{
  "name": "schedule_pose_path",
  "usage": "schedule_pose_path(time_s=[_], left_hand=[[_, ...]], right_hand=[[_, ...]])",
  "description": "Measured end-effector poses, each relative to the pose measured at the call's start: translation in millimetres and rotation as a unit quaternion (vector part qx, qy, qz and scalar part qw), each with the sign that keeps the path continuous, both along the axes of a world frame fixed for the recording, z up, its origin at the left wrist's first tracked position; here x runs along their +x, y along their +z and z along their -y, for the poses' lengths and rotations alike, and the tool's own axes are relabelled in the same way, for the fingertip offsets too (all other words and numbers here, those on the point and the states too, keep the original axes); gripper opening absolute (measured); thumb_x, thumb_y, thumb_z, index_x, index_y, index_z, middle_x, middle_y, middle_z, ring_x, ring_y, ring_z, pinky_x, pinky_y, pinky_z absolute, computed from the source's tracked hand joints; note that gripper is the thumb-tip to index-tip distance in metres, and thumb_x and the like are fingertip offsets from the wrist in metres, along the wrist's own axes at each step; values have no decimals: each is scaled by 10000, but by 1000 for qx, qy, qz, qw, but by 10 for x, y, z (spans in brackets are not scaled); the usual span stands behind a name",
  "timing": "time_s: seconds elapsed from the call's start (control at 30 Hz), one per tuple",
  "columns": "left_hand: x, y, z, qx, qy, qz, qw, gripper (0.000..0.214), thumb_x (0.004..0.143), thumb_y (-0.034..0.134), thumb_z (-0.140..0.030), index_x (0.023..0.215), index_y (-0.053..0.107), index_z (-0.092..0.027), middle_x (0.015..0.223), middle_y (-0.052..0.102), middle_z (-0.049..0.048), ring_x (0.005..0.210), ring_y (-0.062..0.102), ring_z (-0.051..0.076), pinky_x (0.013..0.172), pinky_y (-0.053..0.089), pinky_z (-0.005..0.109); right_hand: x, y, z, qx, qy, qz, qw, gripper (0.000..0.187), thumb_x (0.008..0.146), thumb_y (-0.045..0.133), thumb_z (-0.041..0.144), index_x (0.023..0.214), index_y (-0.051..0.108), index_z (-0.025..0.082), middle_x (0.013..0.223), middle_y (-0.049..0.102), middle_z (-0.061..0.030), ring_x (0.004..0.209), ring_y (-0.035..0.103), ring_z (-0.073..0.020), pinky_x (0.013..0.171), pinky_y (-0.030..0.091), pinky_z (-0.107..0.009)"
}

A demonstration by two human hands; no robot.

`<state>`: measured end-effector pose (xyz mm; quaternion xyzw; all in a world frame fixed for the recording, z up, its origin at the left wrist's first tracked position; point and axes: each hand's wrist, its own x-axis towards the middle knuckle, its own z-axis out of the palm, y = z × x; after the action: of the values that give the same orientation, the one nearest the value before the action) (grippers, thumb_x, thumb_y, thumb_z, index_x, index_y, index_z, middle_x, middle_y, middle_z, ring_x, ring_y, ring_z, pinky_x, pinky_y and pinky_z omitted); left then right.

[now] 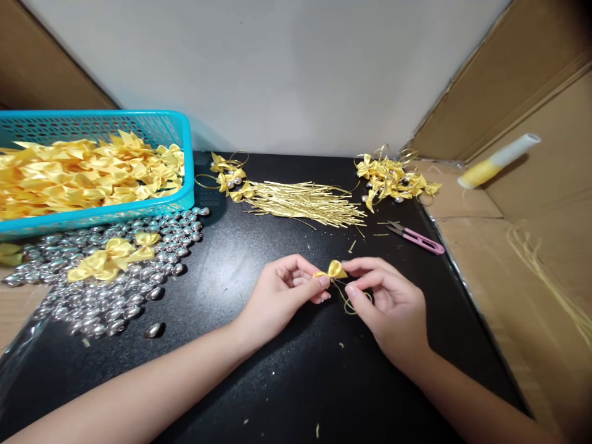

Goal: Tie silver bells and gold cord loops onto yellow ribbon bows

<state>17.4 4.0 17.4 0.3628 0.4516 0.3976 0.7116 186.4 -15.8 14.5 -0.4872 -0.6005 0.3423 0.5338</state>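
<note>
My left hand (289,288) pinches a small yellow satin ribbon bow (336,269) by one side, between thumb and fingers, just above the black table (277,370). A thin gold cord (350,308) hangs from the bow in a loop. My right hand (391,302) is curled at the other side of the bow. Its index fingertip is close by the bow's edge, and its thumb and fingers close on the cord; the exact grip is partly hidden.
A turquoise basket (189,160) of yellow bows stands at left, with silver beads (106,302) and loose bows (111,258) before it. Gold cord pieces (305,202) lie behind my hands. Finished-looking bow loops (388,176), pink thread snips (420,240) and a tube (499,161) are right.
</note>
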Motion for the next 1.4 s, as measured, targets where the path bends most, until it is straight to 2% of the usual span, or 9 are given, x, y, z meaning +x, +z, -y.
schedule_pose_path(time_s=[0.1, 0.2, 0.27, 0.47, 0.83, 1.13, 1.4], left_hand=[[-1, -11, 4, 7, -5, 15, 1000, 234, 698, 811, -232, 692, 600, -132, 616, 718, 12, 563, 652, 80, 578, 521, 165], [-6, -24, 8, 8, -12, 20, 1000, 242, 706, 810, -224, 698, 588, -129, 632, 726, 14, 577, 654, 68, 591, 520, 150], [-9, -28, 10, 7, -13, 21, 1000, 244, 707, 809, -221, 696, 583, -129, 637, 728, 14, 582, 656, 67, 595, 522, 148], [-10, -17, 9, 9, -12, 17, 1000, 250, 698, 815, -223, 689, 582, -131, 644, 729, 15, 579, 659, 75, 594, 535, 163], [0, -15, 17, 21, -3, -10, 1000, 269, 678, 822, -267, 672, 582, -146, 629, 721, 16, 586, 683, 116, 593, 557, 213], [13, -27, 21, 25, 10, -7, 1000, 248, 687, 818, -236, 673, 589, -140, 606, 709, -2, 580, 671, 89, 585, 527, 170], [16, -27, 36, 29, 18, -17, 999, 246, 682, 818, -238, 671, 592, -141, 608, 709, 5, 577, 672, 106, 581, 527, 195]], right_hand=[[-2, 0, -4, -5, 1, 12, 1000, 167, 696, 661, 45, 631, 636, 197, 1067, 735, -77, 1013, 694, -229, 890, 567, -380], [-9, -2, 2, -54, 20, -26, 998, 169, 697, 650, 50, 615, 616, 194, 979, 760, -72, 904, 732, -221, 809, 600, -356], [-16, -3, 10, -58, 16, -25, 998, 164, 689, 655, 50, 616, 621, 193, 888, 764, -59, 818, 739, -206, 744, 607, -331], [-32, 10, 15, -38, 4, -8, 999, 144, 713, 665, 73, 637, 645, 194, 800, 762, -44, 730, 733, -184, 673, 604, -300], [-56, 24, 19, 6, -9, 64, 998, 172, 717, 671, 65, 634, 641, 212, 798, 762, -23, 691, 724, -172, 648, 599, -289], [-75, 20, 19, 66, -34, 125, 989, 181, 708, 666, 52, 639, 636, 217, 794, 768, -16, 676, 728, -163, 631, 593, -265], [-82, 41, 14, 91, -40, 145, 984, 179, 703, 659, 56, 640, 642, 222, 782, 769, -21, 669, 735, -173, 608, 595, -259]])
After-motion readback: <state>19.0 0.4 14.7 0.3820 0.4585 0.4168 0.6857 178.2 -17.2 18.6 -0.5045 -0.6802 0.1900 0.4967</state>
